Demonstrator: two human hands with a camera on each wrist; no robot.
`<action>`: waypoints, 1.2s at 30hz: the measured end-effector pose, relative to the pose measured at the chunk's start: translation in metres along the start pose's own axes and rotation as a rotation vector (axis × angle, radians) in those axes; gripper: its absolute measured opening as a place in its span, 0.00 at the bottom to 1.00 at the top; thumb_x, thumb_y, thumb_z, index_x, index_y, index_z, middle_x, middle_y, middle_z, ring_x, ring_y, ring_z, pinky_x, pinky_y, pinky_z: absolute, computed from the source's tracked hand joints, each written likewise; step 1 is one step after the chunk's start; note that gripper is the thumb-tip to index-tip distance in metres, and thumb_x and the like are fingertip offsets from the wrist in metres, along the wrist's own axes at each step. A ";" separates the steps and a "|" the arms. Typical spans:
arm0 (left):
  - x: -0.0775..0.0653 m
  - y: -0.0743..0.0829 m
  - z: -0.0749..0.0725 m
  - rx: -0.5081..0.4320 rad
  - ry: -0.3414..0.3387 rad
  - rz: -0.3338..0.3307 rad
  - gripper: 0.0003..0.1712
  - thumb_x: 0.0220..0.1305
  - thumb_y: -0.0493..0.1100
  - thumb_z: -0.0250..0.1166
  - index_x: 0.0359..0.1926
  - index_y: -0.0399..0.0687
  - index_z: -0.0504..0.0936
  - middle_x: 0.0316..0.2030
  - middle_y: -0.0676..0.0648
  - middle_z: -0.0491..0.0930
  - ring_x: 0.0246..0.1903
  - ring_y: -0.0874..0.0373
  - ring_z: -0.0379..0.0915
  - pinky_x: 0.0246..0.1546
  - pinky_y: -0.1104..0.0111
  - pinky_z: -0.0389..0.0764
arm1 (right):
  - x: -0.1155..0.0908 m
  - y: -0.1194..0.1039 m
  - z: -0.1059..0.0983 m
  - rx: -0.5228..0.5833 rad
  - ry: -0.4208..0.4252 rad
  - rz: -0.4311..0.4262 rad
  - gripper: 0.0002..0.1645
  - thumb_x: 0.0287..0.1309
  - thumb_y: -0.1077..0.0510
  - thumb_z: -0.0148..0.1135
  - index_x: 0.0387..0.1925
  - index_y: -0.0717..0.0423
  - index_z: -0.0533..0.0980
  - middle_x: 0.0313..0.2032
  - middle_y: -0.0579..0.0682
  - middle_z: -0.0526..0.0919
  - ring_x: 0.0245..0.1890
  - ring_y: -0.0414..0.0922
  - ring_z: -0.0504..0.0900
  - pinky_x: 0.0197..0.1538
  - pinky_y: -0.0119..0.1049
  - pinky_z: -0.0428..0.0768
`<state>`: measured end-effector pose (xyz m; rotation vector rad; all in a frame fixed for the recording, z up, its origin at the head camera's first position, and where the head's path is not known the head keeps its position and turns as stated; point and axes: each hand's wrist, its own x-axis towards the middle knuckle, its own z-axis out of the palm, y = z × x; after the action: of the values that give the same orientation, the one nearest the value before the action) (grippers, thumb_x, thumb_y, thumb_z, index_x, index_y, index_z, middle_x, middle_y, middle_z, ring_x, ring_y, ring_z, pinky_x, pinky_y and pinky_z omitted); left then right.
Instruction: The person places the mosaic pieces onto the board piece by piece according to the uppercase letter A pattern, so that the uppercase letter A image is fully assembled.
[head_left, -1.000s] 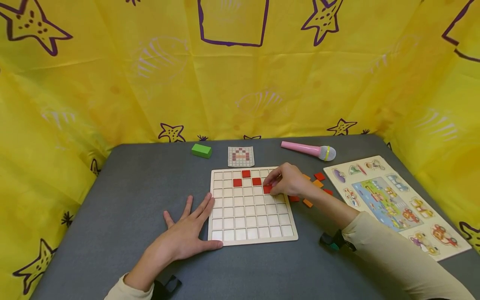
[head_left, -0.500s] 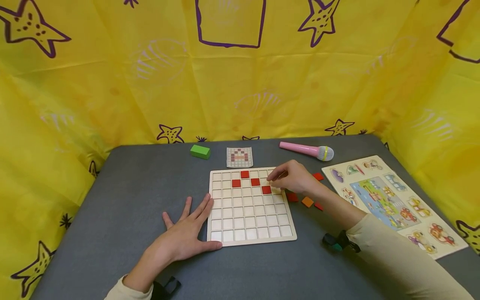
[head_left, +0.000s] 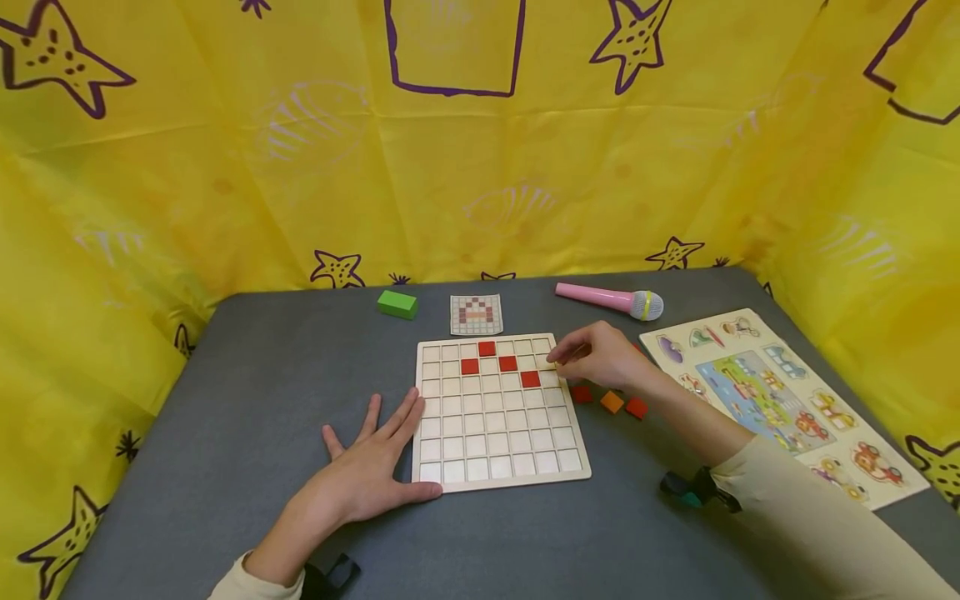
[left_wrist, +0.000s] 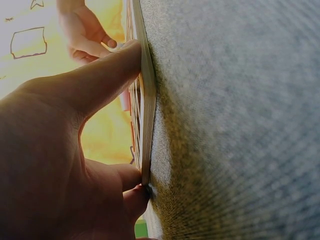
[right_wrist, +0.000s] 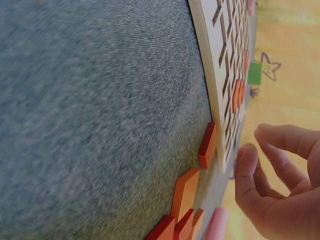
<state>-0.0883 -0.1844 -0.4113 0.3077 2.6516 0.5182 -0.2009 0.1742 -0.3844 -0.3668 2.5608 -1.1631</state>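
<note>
A pale wooden grid board (head_left: 510, 483) lies flat on the dark table, several red square tiles set in its upper cells. One such red tile (head_left: 530, 379) sits just left of my right hand (head_left: 603, 358). That hand hovers over the board's upper right edge; in the right wrist view its thumb (right_wrist: 247, 160) and index fingertip stay apart with nothing between them. My left hand (head_left: 367, 467) rests spread against the board's left side, thumb at the near corner. The left wrist view shows the thumb (left_wrist: 112, 70) on the board's edge (left_wrist: 147, 105).
Loose red tiles (head_left: 637, 407) and an orange tile (head_left: 612, 402) lie right of the board, some hidden by my right hand. Behind are a printed pattern card (head_left: 476, 315), a green block (head_left: 397, 304) and a pink toy microphone (head_left: 596, 295). A picture puzzle board (head_left: 817, 454) lies at right.
My right hand has let go of the red tile, which stays in its cell, and has moved right to the board's edge. My left hand keeps its place.
</note>
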 end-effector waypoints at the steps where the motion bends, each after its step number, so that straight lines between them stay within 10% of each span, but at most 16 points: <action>1: 0.000 0.000 0.000 0.003 0.000 0.000 0.71 0.50 0.83 0.67 0.85 0.67 0.41 0.84 0.62 0.32 0.82 0.35 0.20 0.54 0.14 0.21 | -0.001 0.001 -0.001 -0.012 0.000 0.000 0.13 0.57 0.65 0.73 0.45 0.58 0.89 0.38 0.51 0.90 0.35 0.44 0.84 0.42 0.37 0.84; 36: -0.002 0.000 -0.001 -0.011 0.004 0.018 0.70 0.52 0.81 0.68 0.85 0.64 0.42 0.85 0.60 0.33 0.82 0.34 0.20 0.54 0.14 0.20 | -0.019 0.027 -0.007 -0.085 -0.088 -0.006 0.22 0.41 0.73 0.74 0.43 0.61 0.87 0.38 0.53 0.88 0.38 0.46 0.82 0.42 0.32 0.81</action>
<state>-0.0871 -0.1851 -0.4100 0.3279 2.6508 0.5395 -0.1891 0.2033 -0.3974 -0.4354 2.5395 -1.0192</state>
